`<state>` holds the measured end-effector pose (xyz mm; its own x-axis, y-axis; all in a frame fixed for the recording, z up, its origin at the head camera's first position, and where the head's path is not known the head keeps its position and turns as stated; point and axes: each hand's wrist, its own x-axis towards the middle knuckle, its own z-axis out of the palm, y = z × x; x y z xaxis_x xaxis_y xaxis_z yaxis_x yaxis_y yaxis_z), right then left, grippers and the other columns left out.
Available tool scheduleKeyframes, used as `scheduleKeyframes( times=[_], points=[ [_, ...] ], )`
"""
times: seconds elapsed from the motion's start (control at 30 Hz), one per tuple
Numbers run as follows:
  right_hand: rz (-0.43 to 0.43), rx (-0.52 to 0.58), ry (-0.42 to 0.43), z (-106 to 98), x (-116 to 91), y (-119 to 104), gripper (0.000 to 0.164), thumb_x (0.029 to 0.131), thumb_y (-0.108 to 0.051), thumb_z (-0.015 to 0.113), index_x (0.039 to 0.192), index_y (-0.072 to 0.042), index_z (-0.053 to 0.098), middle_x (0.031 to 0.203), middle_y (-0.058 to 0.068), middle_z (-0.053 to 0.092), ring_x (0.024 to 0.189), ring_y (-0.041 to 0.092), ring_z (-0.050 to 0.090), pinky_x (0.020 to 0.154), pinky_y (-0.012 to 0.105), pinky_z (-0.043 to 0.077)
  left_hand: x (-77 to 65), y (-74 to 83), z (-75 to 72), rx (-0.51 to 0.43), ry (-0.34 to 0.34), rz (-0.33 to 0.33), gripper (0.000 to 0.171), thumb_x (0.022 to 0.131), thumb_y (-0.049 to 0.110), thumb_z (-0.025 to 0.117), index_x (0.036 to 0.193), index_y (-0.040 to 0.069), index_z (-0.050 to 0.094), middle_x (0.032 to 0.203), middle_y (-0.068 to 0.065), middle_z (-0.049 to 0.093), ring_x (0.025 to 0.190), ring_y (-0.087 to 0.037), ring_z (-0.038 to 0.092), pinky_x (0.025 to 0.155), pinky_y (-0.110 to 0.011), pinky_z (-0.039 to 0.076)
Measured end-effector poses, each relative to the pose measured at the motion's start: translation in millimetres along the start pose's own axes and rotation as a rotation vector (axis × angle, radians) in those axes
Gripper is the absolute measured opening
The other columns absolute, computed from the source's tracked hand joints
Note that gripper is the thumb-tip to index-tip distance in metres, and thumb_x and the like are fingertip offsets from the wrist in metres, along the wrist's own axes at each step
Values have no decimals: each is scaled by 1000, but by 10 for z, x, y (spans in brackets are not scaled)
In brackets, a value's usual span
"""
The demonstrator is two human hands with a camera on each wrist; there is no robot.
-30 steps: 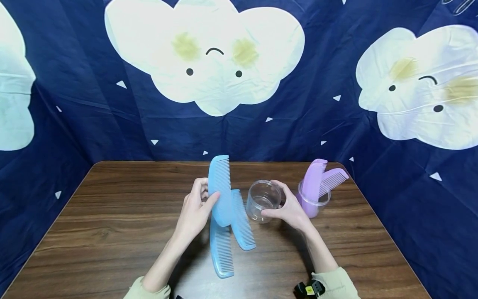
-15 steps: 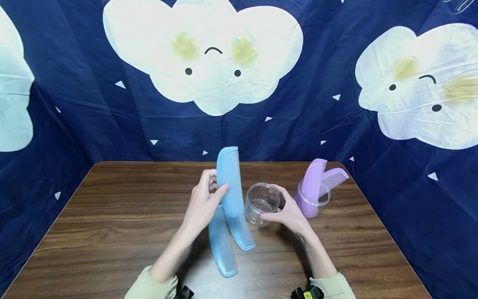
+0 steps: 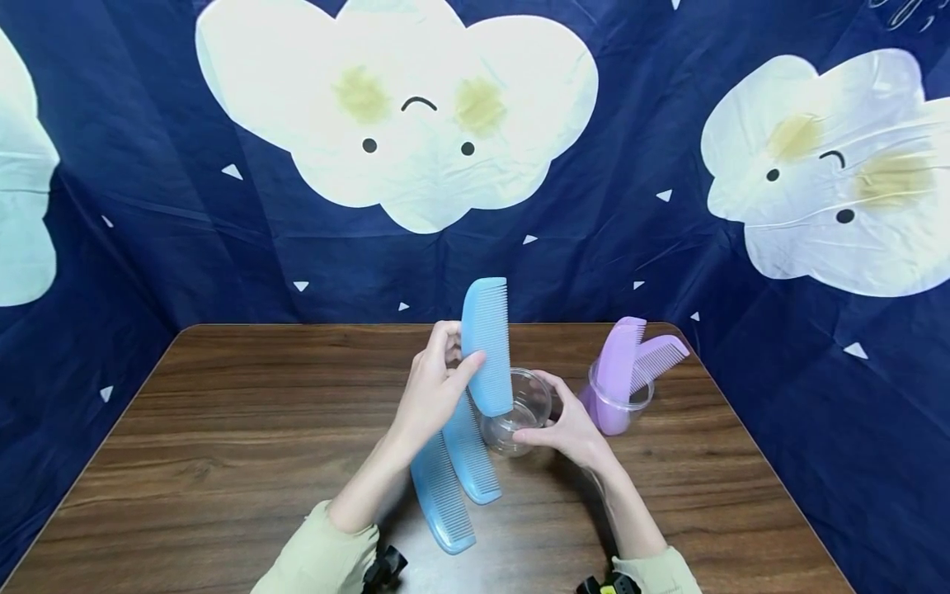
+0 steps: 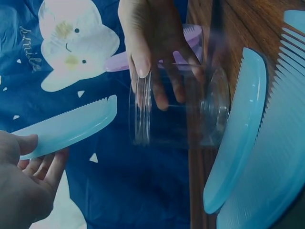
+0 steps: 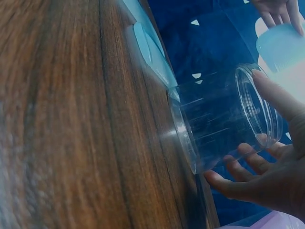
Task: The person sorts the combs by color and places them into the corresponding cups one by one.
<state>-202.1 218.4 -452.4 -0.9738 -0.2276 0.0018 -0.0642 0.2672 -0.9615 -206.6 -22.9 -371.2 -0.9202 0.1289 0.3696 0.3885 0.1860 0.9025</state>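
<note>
My left hand [image 3: 434, 388] pinches a blue comb [image 3: 487, 346] between thumb and fingers and holds it upright, its lower end overlapping the mouth of a clear plastic jar [image 3: 512, 425] in the head view. In the left wrist view the held comb [image 4: 78, 126] is apart from the jar [image 4: 178, 109]. My right hand [image 3: 571, 425] grips the jar from the right side, thumb at the near rim and fingers behind the wall. Two more blue combs lie on the table, one [image 3: 473, 454] close beside the jar and another [image 3: 443, 495] to its left.
At the right a second clear jar [image 3: 640, 404] holds purple combs [image 3: 622, 363] that stick out above its rim. The wooden table [image 3: 245, 445] ends at a dark blue cloth [image 3: 356, 272] with cloud prints.
My left hand has carried the blue comb up and to the right, from over the other combs to over the jar. My right hand keeps its grip, the jar shifting slightly nearer.
</note>
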Motion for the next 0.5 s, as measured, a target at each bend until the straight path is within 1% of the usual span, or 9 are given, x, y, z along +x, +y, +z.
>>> scheduleKeyframes(
  times=[0.13,0.23,0.4,0.5],
  points=[
    [11,10,-8,-1,5,8,95,74,-10,92,153,-15,40,153,17,49,141,37,49,114,58,44,57,-40,74,-16,-11,10,27,102,13,63,126,9,52,115,-11,71,96,-21,70,75,-24,58],
    [18,10,-9,-3,1,8,95,74,-10,92,154,-16,40,153,16,49,140,36,49,114,58,44,94,-72,129,-20,-14,10,26,102,12,63,125,9,52,114,-11,72,96,-21,71,76,-24,58],
    [28,13,-9,-14,-1,8,95,75,-12,91,154,-17,39,152,14,50,138,36,51,114,58,44,139,-124,223,-4,-21,2,25,102,12,63,124,9,53,113,-10,72,95,-20,71,76,-25,58],
    [31,11,-10,-14,2,14,94,76,-13,91,154,-17,39,152,13,51,138,36,51,114,59,43,148,-158,269,16,-33,-13,24,102,13,64,123,11,53,110,-8,71,92,-18,70,75,-25,58]
  ],
)
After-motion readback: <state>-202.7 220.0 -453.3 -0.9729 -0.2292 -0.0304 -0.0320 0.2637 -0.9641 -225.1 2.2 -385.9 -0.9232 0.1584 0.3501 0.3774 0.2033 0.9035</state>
